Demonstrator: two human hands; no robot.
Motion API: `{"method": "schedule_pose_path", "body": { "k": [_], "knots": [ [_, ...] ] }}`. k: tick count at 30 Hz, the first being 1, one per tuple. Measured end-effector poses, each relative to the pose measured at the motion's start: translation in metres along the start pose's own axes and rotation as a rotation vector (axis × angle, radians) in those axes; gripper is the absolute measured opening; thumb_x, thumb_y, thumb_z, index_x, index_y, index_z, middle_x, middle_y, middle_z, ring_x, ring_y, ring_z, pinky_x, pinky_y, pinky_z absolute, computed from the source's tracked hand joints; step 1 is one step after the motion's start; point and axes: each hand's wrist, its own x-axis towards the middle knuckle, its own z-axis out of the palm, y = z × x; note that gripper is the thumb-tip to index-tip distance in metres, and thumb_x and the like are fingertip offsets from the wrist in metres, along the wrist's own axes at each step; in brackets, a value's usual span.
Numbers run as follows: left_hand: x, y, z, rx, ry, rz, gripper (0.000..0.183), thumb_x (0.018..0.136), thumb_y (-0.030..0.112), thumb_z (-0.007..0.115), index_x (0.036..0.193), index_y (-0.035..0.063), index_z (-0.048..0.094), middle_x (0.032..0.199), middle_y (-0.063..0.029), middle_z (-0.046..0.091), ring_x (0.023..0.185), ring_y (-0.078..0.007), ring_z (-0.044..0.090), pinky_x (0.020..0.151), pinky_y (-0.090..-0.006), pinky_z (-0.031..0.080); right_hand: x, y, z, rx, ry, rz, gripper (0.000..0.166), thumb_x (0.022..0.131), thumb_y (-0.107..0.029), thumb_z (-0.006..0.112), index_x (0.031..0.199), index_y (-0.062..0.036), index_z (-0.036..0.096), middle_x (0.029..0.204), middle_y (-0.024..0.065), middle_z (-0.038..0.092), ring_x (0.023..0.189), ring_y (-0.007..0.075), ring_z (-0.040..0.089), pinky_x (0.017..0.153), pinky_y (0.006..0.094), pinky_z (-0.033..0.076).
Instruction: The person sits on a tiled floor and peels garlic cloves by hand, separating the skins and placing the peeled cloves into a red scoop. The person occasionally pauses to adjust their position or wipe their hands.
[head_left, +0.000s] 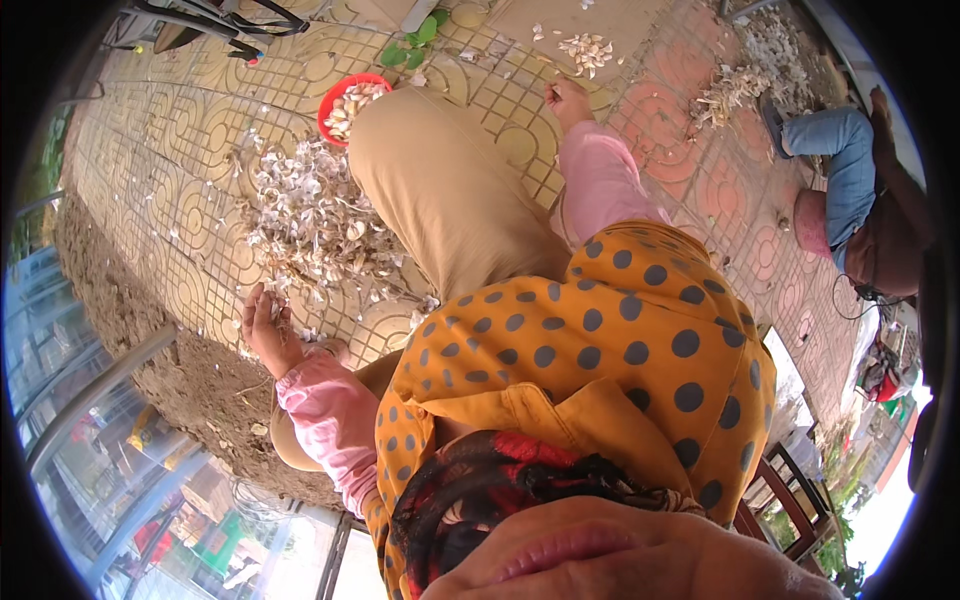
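Note:
My left hand (271, 331) is at the lower left edge of a heap of garlic skins (307, 202), palm up and fingers curled around a dry, papery garlic piece (277, 309). My right hand (568, 101) is on the other side of my bent knee, its fingers curled; whether something small is in them cannot be seen. Just beyond it, peeled-apart garlic cloves (586, 54) lie in a small pile on a flat brown sheet. A red bowl (325, 112) full of garlic cloves (352, 105) stands beside the knee, partly hidden by it. One larger garlic piece (355, 229) rests on the skins.
Patterned paving (187, 150) with scattered skins surrounds me. Bare soil (112, 262) and a metal rail (105, 397) lie at left. Green leaves (420, 41) are near the bowl. At right another person (840, 142) sits by a second heap of skins (757, 75). Metal legs (217, 26) stand upper left.

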Motion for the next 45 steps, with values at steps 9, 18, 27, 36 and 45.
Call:
{"method": "schedule_pose_path", "body": {
  "k": [9, 18, 27, 36, 45],
  "knots": [
    [-0.014, 0.011, -0.002, 0.041, 0.011, 0.014, 0.019, 0.09, 0.009, 0.06, 0.107, 0.0018, 0.064, 0.083, -0.0033, 0.064, 0.065, -0.0093, 0.058, 0.055, -0.0194, 0.047, -0.062, -0.068, 0.121, 0.245, -0.145, 0.38, 0.013, 0.091, -0.006, 0.056, 0.102, 0.0021, 0.053, 0.088, 0.0151, 0.057, 0.071, 0.0231, 0.056, 0.056, 0.0326, 0.05],
    [-0.02, 0.032, 0.001, -0.116, -0.08, 0.16, 0.027, 0.094, 0.027, 0.058, 0.083, 0.0033, 0.061, 0.067, -0.0071, 0.061, 0.057, -0.0155, 0.057, 0.053, -0.0258, 0.045, -0.332, -0.109, 0.334, -0.02, -1.223, 0.431, 0.034, 0.094, -0.006, 0.051, 0.127, 0.0029, 0.049, 0.11, 0.0152, 0.057, 0.1, 0.0235, 0.059, 0.085, 0.0346, 0.053],
    [-0.038, 0.047, 0.027, -0.15, -0.172, 0.271, 0.014, 0.091, 0.014, 0.061, 0.095, 0.001, 0.065, 0.074, -0.0046, 0.064, 0.061, -0.0097, 0.057, 0.057, -0.0215, 0.045, -0.486, 0.037, 0.368, -0.317, -1.173, 0.724, 0.029, 0.093, -0.005, 0.054, 0.122, 0.0, 0.05, 0.111, 0.0136, 0.057, 0.108, 0.0297, 0.058, 0.097, 0.0404, 0.048],
    [-0.029, 0.059, 0.033, -0.276, 0.053, 0.093, 0.016, 0.089, 0.018, 0.064, 0.098, 0.0046, 0.063, 0.078, -0.0014, 0.062, 0.061, -0.0094, 0.055, 0.05, -0.021, 0.041, -0.509, 0.109, 0.355, -0.482, -1.19, 0.694, 0.029, 0.091, -0.011, 0.058, 0.12, -0.0078, 0.055, 0.11, 0.0041, 0.06, 0.099, 0.0126, 0.056, 0.084, 0.0289, 0.046],
    [-0.021, 0.068, 0.013, -0.306, -0.007, 0.164, 0.013, 0.088, 0.013, 0.064, 0.093, 0.0014, 0.063, 0.072, -0.0056, 0.062, 0.055, -0.0132, 0.056, 0.048, -0.0237, 0.042, -0.516, 0.102, 0.373, -0.445, -1.489, 0.674, 0.032, 0.094, -0.015, 0.056, 0.124, -0.0075, 0.053, 0.104, 0.0033, 0.062, 0.086, 0.0107, 0.057, 0.067, 0.0237, 0.047]
  ]
}}
